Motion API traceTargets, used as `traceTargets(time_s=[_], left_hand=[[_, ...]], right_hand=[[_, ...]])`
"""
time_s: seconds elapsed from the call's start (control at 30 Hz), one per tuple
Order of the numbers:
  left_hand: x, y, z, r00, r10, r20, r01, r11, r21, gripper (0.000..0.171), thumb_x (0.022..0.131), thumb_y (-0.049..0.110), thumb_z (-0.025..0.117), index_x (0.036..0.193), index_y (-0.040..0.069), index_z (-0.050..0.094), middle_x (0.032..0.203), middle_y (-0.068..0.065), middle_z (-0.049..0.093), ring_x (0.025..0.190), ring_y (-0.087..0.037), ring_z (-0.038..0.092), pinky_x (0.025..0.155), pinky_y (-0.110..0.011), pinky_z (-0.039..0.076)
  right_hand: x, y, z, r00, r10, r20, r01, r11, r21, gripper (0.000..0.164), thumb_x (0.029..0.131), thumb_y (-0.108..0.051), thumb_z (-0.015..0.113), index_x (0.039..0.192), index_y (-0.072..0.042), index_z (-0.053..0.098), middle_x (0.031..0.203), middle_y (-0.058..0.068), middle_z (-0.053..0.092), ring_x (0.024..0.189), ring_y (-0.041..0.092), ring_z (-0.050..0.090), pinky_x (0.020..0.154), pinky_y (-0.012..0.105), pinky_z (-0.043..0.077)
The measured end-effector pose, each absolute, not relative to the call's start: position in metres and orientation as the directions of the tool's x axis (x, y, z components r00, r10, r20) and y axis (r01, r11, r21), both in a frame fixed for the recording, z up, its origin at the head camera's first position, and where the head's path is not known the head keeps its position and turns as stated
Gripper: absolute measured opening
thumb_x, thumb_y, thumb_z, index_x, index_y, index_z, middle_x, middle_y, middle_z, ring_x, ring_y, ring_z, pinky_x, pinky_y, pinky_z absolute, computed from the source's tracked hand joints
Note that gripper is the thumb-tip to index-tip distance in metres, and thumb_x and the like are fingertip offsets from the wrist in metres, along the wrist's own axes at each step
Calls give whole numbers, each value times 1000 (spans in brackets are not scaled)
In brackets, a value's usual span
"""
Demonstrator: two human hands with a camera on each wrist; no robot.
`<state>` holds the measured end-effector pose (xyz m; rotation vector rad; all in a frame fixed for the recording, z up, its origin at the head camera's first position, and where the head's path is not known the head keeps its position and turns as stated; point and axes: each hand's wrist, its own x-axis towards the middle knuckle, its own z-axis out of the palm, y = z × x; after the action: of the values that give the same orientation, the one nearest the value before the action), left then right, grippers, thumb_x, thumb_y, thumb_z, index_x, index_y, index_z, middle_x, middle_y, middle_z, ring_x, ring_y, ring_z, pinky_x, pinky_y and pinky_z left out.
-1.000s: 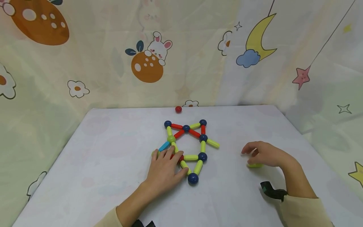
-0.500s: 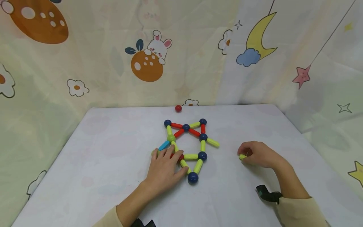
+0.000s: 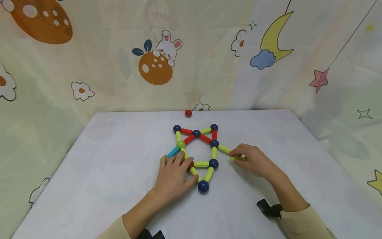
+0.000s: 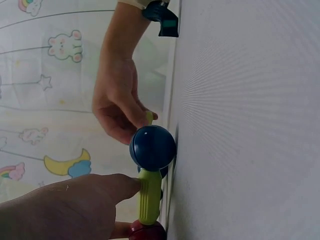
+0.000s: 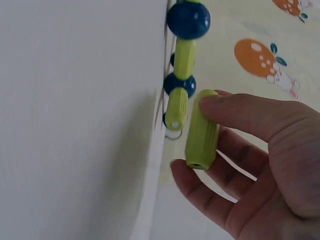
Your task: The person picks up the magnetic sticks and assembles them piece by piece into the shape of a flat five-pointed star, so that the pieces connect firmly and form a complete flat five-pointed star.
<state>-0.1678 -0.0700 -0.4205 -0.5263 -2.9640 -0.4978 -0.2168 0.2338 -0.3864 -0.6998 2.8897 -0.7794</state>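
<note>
A flat figure of magnetic sticks and balls lies on the white table; its nearest ball is dark blue (image 3: 203, 186). My left hand (image 3: 174, 181) rests over the figure's left side, fingers spread and partly hiding a red ball (image 3: 191, 164) and nearby sticks. In the left wrist view its thumb touches a yellow-green stick (image 4: 149, 200). My right hand (image 3: 255, 162) pinches another yellow-green magnetic stick (image 5: 202, 132) between thumb and fingers. That stick is close to the free end of a yellow-green stick (image 3: 223, 149) jutting right from a blue ball (image 3: 214, 143); contact is unclear.
A loose red ball (image 3: 188, 113) lies at the table's far edge, beyond the figure. A blue stick (image 3: 173, 152) slants from a green ball (image 3: 180, 144) toward my left fingers. Printed cloth (image 3: 113, 66) hangs behind the white table (image 3: 119, 142).
My right hand has picked up the yellow-green magnetic stick from the table's right side and carried it left to the figure's jutting stick. My left hand stays in place.
</note>
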Motion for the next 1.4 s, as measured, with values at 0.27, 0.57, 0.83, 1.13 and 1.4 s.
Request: traceTargets(time_s=[0.27,0.57,0.83,1.13,1.4], left_hand=[[-168,-70,-420,-938,312,150,344,890,299,56,93,55,66,139,23,64,153,-14,53,139,-38,50,118,-70,24],[-168,-69,-420,-938,315,147,345,889,299,58,93,55,67,140,22,63,153,-14,53,139,-38,50,118,-70,23],[-167,-70,-421,-932,319,174,359,884,299,56,92,53,68,138,21,65,151,-15,54,136,-39,52,116,-71,25],[-167,-70,-421,-933,315,172,354,887,297,54,93,51,68,138,21,65,150,-15,54,136,-39,52,116,-71,26],[-166,-69,-420,-933,314,176,354,887,297,54,93,52,67,137,21,65,150,-15,55,135,-39,52,116,-70,26]], right_hand=[[-220,214,-388,-871,-487,67,-457,753,-474,25,90,-1,75,114,-8,76,108,0,72,103,21,66,93,45,58],[-221,200,-389,-874,-486,9,-435,772,-463,24,89,0,75,109,-14,78,104,-1,70,101,20,63,95,45,57],[-219,194,-391,-861,-508,10,-463,777,-426,25,87,2,76,107,-13,78,104,0,71,102,21,64,96,45,57],[-220,193,-394,-866,-501,-1,-467,808,-359,24,88,0,77,107,-14,77,104,0,71,101,20,64,95,45,57],[-220,192,-396,-876,-482,9,-458,827,-327,22,88,-1,77,107,-14,77,105,1,72,105,23,64,97,46,56]])
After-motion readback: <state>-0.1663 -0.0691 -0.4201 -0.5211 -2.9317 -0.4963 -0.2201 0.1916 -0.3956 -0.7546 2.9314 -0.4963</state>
